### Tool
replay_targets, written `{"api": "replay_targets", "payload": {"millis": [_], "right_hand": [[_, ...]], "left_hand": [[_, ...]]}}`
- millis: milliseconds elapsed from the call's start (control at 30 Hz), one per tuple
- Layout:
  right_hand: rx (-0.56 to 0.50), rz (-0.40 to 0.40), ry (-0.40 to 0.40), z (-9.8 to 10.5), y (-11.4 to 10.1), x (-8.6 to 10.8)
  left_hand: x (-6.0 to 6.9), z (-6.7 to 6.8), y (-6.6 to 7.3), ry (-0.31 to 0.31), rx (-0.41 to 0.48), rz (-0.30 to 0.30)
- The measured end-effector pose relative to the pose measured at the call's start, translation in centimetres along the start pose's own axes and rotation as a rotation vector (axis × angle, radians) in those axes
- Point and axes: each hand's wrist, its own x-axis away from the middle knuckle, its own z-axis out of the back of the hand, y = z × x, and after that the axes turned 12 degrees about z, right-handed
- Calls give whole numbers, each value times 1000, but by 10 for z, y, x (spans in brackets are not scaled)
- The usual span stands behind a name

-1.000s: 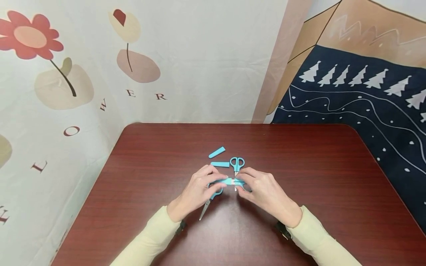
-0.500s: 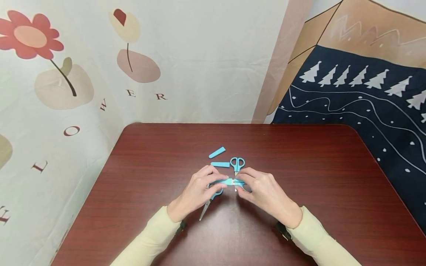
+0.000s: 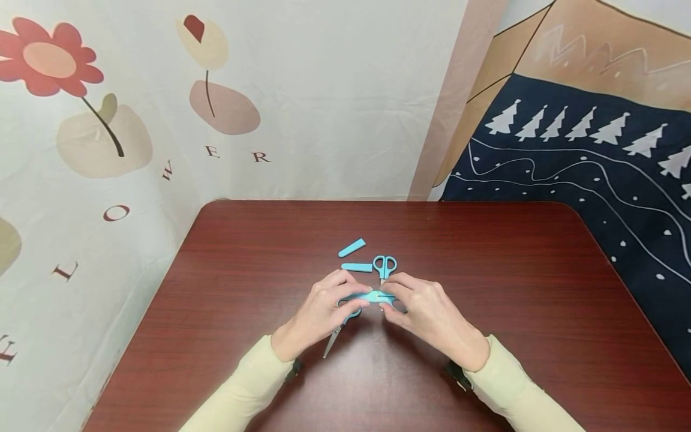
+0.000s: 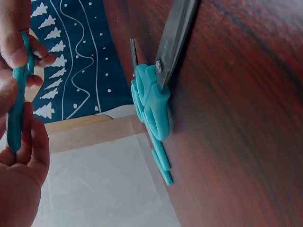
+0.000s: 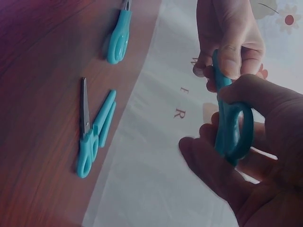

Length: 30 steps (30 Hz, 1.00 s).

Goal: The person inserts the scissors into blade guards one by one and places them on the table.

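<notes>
In the head view both hands meet over the table with a pair of light-blue scissors (image 3: 387, 297) between them. My left hand (image 3: 326, 303) pinches the blue blade cover (image 4: 15, 123), which sits over the scissors' blades. My right hand (image 5: 265, 156) holds the same scissors by their handle loops. The cover's mouth meets the handles, and no bare blade shows between them. Beneath the left hand lie uncovered scissors (image 3: 332, 343), blades toward the near edge. More uncovered scissors (image 3: 385, 266) lie beyond the hands, their blades mostly hidden by the right hand in the head view.
Two loose blue blade covers, an angled one (image 3: 352, 248) and a level one (image 3: 357, 267), lie on the dark red-brown table (image 3: 486, 252) beyond the hands. A pale printed cloth (image 3: 335, 102) and a dark blue tree-patterned cloth (image 3: 583, 162) hang behind the table.
The strip of metal blade between cover and handles has narrowed and vanished as cover and scissors came together. The hands have barely shifted; the things on the table lie as before.
</notes>
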Motion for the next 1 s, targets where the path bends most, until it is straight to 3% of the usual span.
{"api": "replay_targets", "payload": {"millis": [1000], "right_hand": [[12,10,4,-2,-1,-3]], "left_hand": [[-1,-2,1,20,-5,-4]]}}
